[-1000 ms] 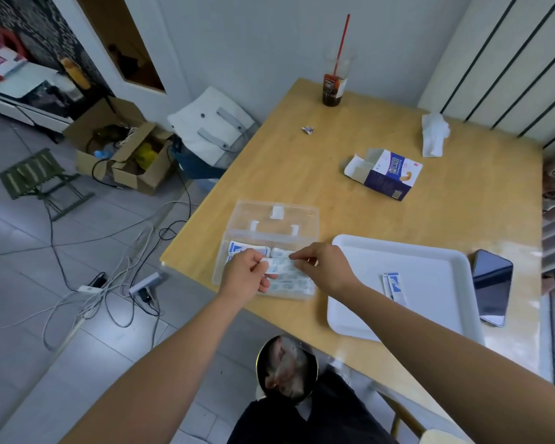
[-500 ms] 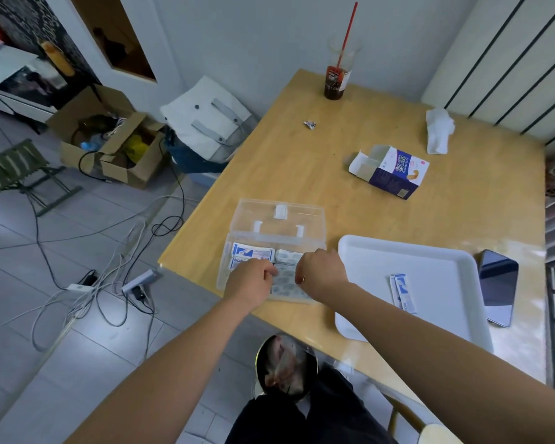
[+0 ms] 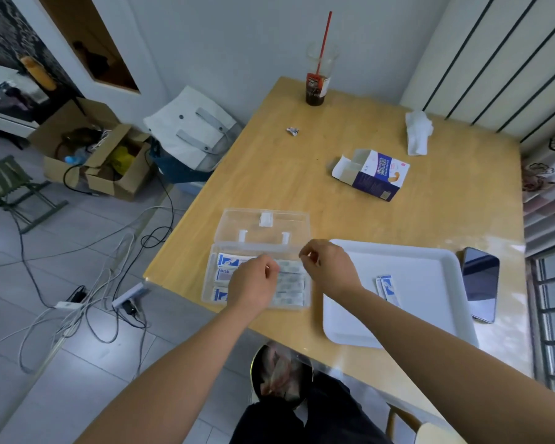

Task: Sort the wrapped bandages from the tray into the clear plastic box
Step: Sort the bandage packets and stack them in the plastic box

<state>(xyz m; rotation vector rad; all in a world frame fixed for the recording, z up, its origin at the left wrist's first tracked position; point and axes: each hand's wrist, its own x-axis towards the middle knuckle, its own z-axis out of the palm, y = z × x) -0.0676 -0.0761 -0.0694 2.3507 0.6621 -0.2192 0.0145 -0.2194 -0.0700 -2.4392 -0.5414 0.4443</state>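
The clear plastic box point(image 3: 217, 251) lies open near the table's front-left edge, its lid point(image 3: 263, 224) folded back. Several wrapped bandages point(image 3: 229, 260) lie flat inside it. My left hand point(image 3: 252, 283) hovers over the box with curled fingers, and its fingertips pinch the left end of a wrapped bandage point(image 3: 290, 267) lying in the box. My right hand point(image 3: 329, 267) is just above the box's right end, fingers curled, holding nothing that I can see. The white tray point(image 3: 430, 261) sits to the right, with a few wrapped bandages point(image 3: 387, 285) on it.
A dark phone point(image 3: 481, 283) lies right of the tray. Further back on the wooden table point(image 3: 269, 174) are an open bandage carton point(image 3: 374, 174), a crumpled tissue point(image 3: 417, 133), a small wrapper scrap point(image 3: 293, 131) and a cup with a red straw point(image 3: 318, 88). Cables and cardboard boxes cover the floor at left.
Both hands had brought a bandage down into the box. My right hand has since let go and lifted up and to the right, while my left hand stays at the bandage's left end.
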